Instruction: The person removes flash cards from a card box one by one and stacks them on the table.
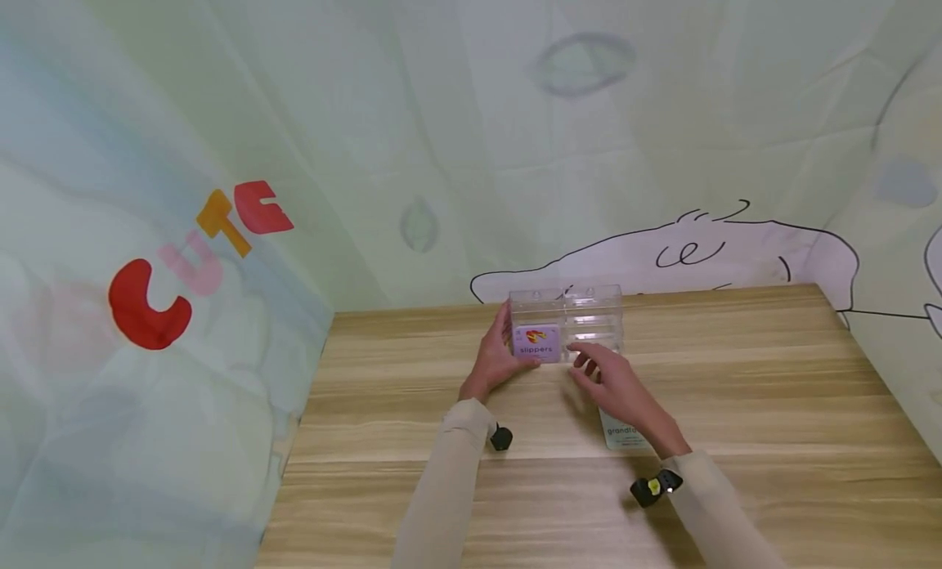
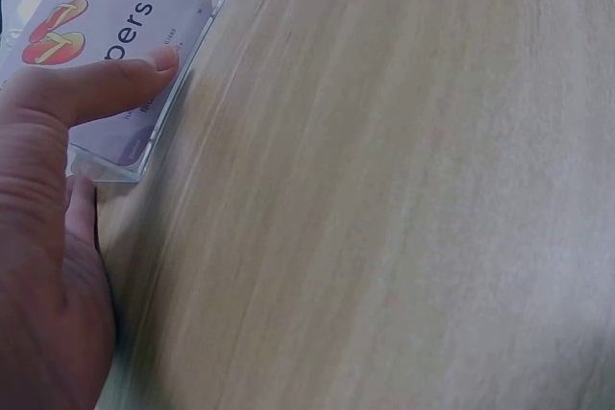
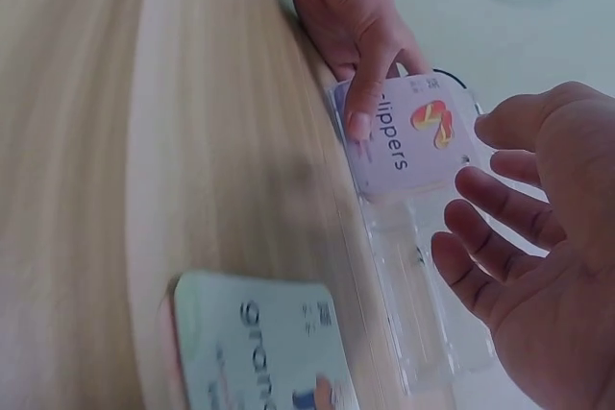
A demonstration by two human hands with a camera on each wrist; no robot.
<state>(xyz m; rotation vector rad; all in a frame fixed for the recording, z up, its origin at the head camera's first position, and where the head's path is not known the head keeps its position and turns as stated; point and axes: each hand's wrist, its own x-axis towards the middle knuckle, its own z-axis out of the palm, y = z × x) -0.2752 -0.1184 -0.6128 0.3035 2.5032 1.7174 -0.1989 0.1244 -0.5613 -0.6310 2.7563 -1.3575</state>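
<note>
A clear plastic card rack [image 1: 594,317] with stepped tiers stands near the back of the table. In its left section sits a lilac card [image 1: 537,343] printed "slippers" with a picture of red and yellow flip-flops. My left hand [image 1: 495,360] grips the rack's left end; in the left wrist view its thumb [image 2: 115,85] lies across the card's front, with the other fingers mostly hidden. Just in front of the rack's right section hovers my right hand [image 1: 616,383], fingers loosely bent and holding nothing. Below it a pale green card [image 3: 259,333], partly covered by the forearm, lies on the table.
The wood-grain table [image 1: 383,438] ends at a printed cloth backdrop [image 1: 456,144] behind the rack. More cloth with the letters "CUTE" hangs at the left. Black wrist devices sit at the left cuff [image 1: 500,436] and right cuff [image 1: 655,487].
</note>
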